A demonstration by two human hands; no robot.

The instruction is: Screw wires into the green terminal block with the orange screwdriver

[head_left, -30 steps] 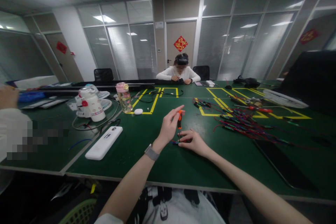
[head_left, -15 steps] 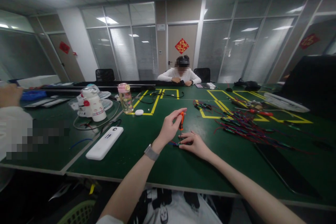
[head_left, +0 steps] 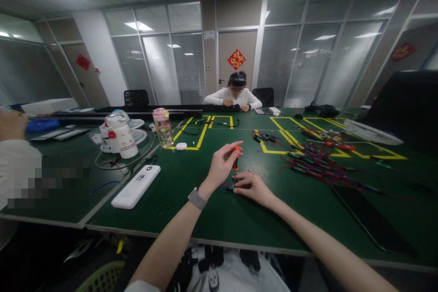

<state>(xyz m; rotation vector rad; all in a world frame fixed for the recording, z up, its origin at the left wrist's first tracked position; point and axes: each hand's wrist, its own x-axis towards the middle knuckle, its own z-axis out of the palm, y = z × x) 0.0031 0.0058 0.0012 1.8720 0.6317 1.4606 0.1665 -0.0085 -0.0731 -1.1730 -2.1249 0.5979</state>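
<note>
My left hand [head_left: 220, 166], a watch on its wrist, pinches the orange handle of a small screwdriver [head_left: 235, 160] held upright, tip down. The tip meets a small dark part with coloured wires [head_left: 231, 186] lying on the green table [head_left: 219, 214]. My right hand [head_left: 253, 187] rests on the table with its fingers pressed onto that part, holding it in place.
A pile of red and black wired parts [head_left: 318, 164] spreads to the right, beside a black flat slab [head_left: 372, 221]. A white oblong device [head_left: 136, 185], a white appliance [head_left: 119, 136] and a pink-capped bottle [head_left: 162, 127] stand at the left. One person sits across the table [head_left: 232, 96]; another's sleeve [head_left: 17, 164] shows far left.
The left fingers have shifted slightly round the screwdriver handle, as if turning it. The right hand stays on the part. The view rose a little.
</note>
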